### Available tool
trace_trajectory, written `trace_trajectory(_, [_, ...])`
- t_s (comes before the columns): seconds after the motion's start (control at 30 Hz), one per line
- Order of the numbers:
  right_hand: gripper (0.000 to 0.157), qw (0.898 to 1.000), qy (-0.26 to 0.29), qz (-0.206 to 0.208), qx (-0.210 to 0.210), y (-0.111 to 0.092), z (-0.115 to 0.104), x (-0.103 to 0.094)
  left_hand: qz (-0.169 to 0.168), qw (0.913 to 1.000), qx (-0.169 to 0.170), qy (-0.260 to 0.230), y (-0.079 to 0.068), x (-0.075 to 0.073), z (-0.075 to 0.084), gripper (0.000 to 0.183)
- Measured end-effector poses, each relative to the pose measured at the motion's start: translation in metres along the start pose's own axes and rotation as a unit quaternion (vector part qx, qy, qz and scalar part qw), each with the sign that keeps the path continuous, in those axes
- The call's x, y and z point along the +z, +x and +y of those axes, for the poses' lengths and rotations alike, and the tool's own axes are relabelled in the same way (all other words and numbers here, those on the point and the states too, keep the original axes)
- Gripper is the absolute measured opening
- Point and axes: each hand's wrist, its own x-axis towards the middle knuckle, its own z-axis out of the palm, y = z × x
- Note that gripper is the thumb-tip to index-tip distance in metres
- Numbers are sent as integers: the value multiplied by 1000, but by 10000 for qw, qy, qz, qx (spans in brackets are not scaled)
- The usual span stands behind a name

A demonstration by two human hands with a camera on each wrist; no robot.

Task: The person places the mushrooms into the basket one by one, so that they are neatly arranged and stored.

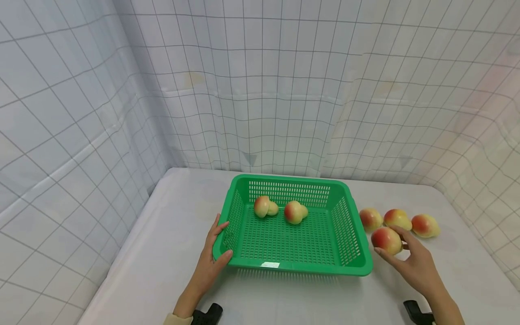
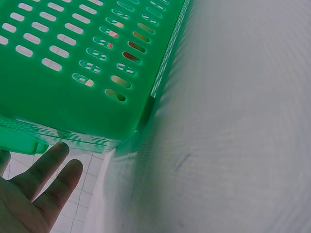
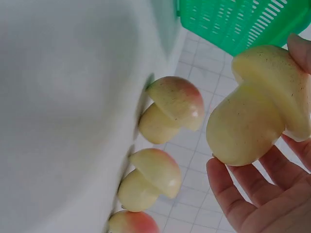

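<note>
My right hand holds a red-and-yellow mushroom off the basket's right side. The right wrist view shows the thumb on its cap and fingertips around its pale, rounded stem. At the front left corner of the green basket, my left hand rests with its fingers spread along the outer side and its thumb by the front rim. In the left wrist view, straight fingers lie near the basket's wall. Inside are two similar mushrooms, one left and one nearer the middle.
Three more mushrooms lie on the white table right of the basket: one near its wall, one in the middle and one farthest right. A white gridded curtain hangs behind and on both sides.
</note>
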Motion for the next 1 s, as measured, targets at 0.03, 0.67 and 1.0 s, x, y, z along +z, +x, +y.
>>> trace_trajectory(0.03, [67, 10000, -2, 20, 2, 0, -2, -1, 4, 10000, -6, 5, 0, 0, 0, 61])
trace_trajectory(0.67, [67, 9982, 324, 486, -109, 5, -33, -13, -35, 10000, -62, -33, -1, -1, -2, 62])
trace_trajectory(1.0, [65, 9981, 505, 182, -294, 15, -43, -16, -22, 9999, -138, -28, -1, 0, -2, 61])
